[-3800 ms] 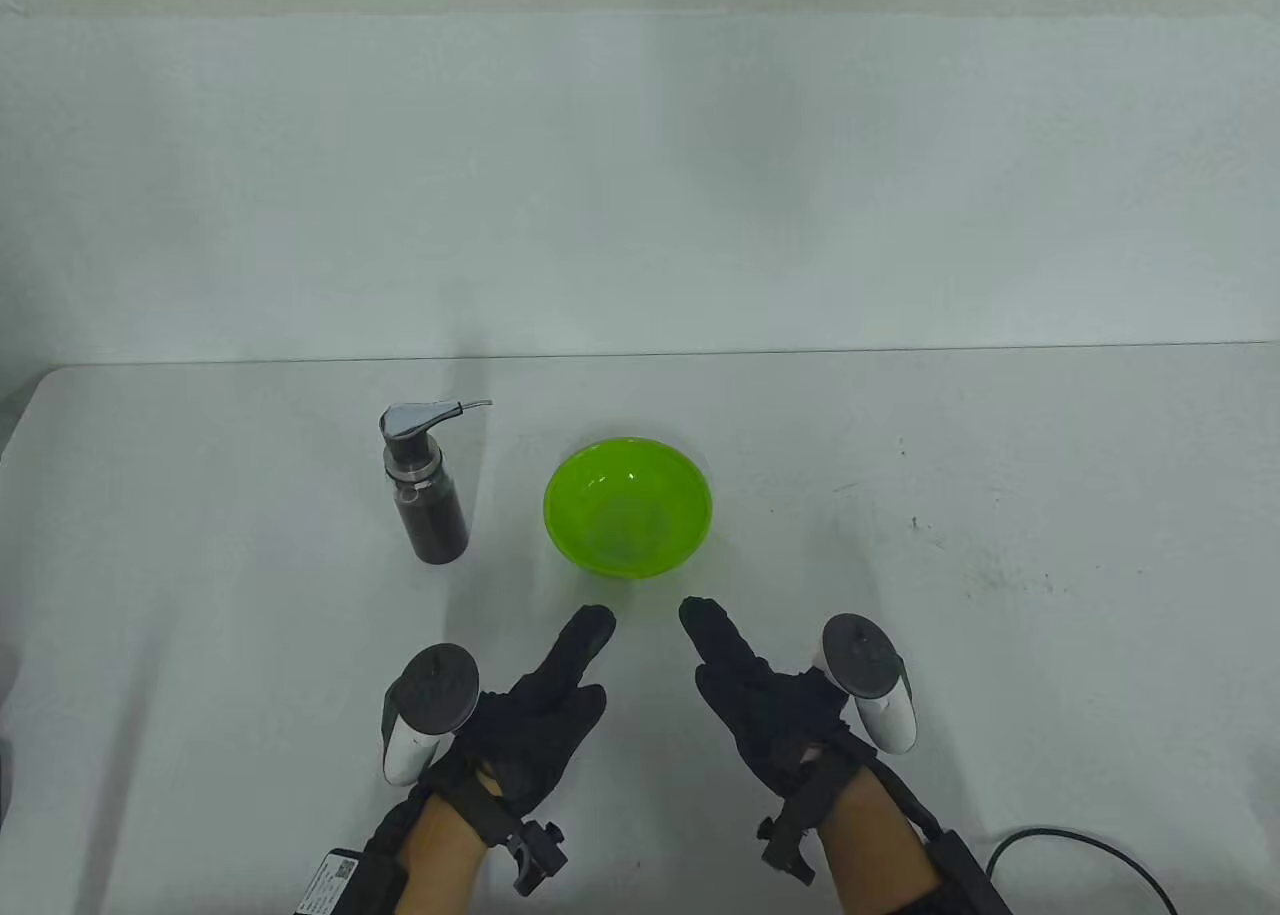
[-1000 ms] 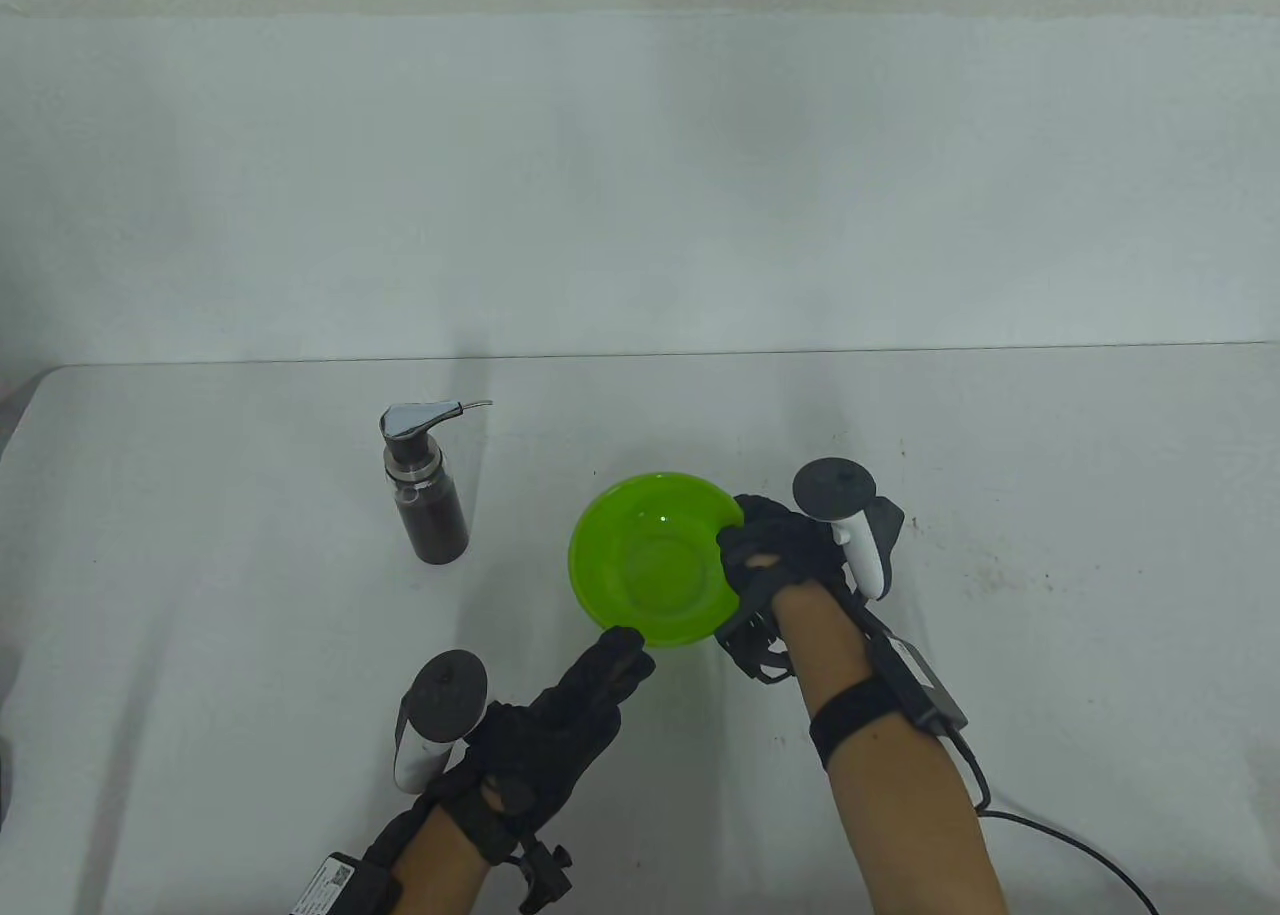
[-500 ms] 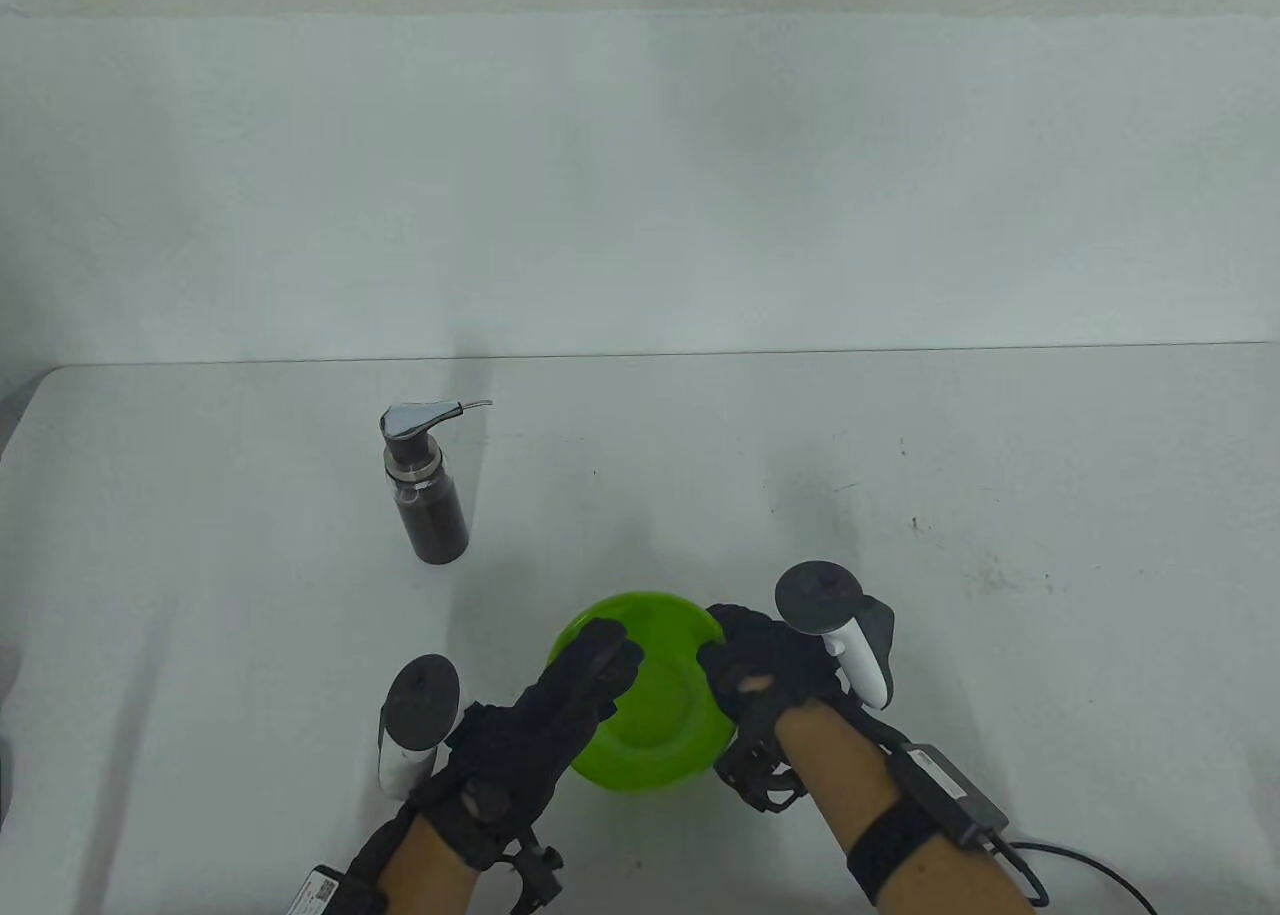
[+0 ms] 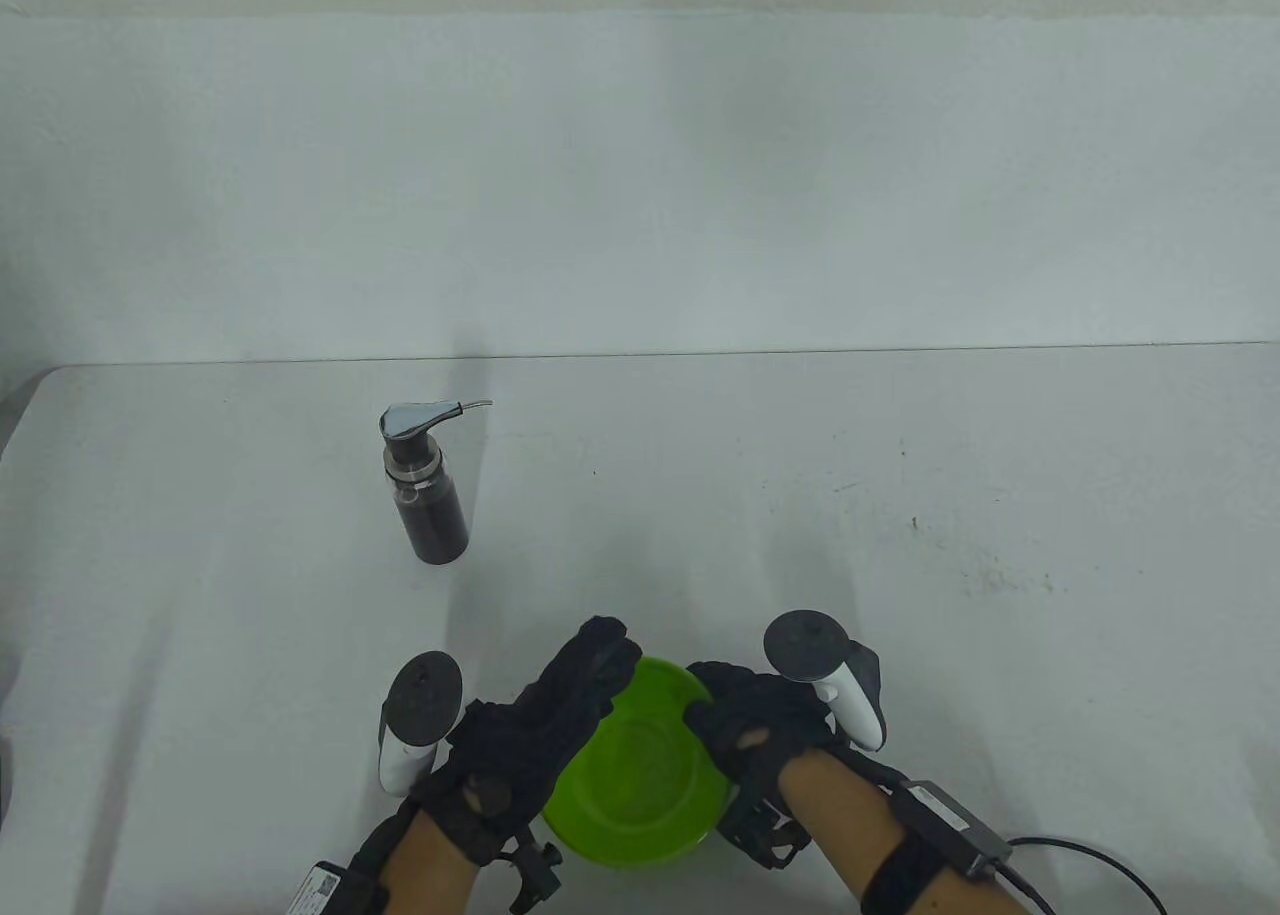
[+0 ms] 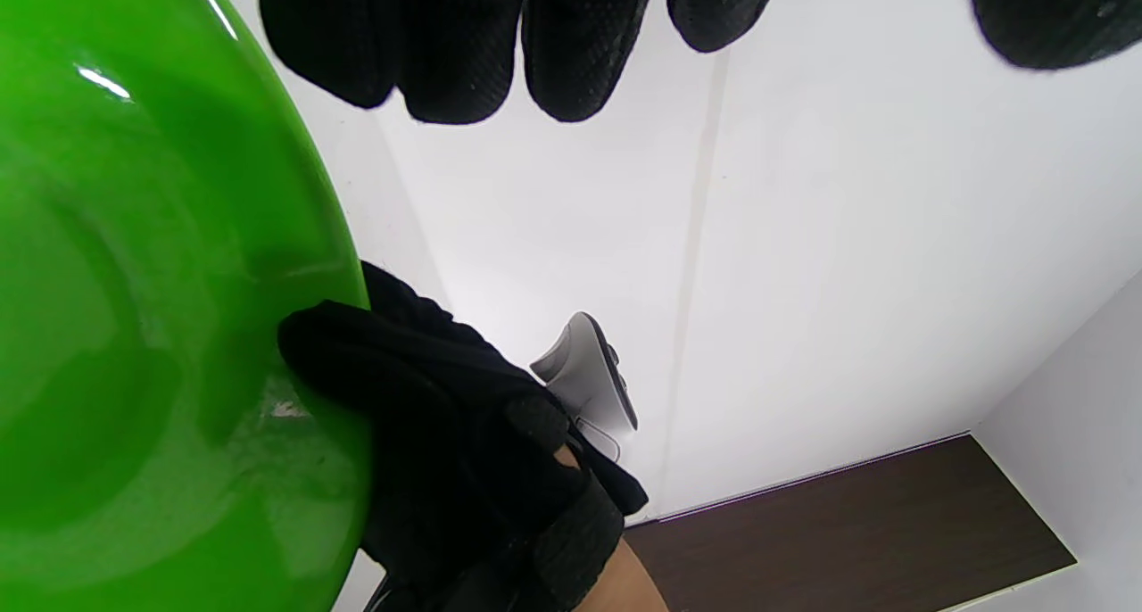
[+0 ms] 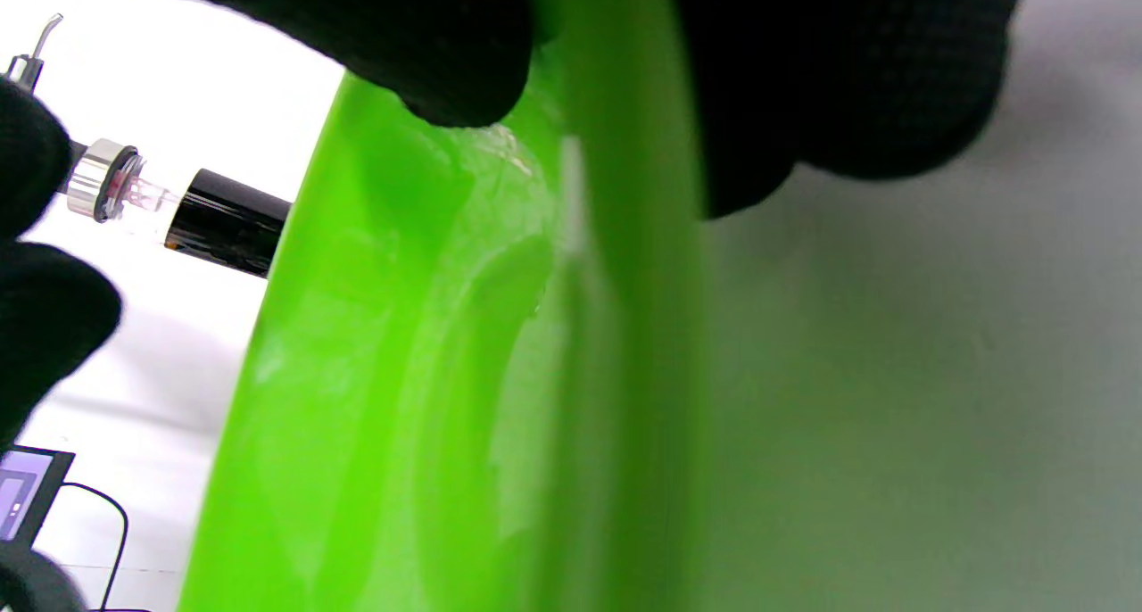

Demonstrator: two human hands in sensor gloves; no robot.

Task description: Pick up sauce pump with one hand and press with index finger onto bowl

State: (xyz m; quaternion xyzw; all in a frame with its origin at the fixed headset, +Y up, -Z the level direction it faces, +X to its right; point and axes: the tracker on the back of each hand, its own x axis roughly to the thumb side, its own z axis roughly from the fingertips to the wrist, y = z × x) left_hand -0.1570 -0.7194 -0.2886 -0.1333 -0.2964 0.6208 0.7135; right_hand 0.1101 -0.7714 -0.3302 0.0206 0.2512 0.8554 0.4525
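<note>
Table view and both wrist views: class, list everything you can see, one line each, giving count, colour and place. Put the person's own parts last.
table: one, white, fills the lower half of the table view.
pump bottle: one, dark with a silver pump head, upright at the table's left of centre, untouched.
bowl: one, bright green, at the near edge between the hands.
cable: one, black, near right corner.
left hand: one, black glove with a white and black tracker, against the bowl's left rim.
right hand: one, black glove with a white and black tracker, gripping the bowl's right rim.
</note>
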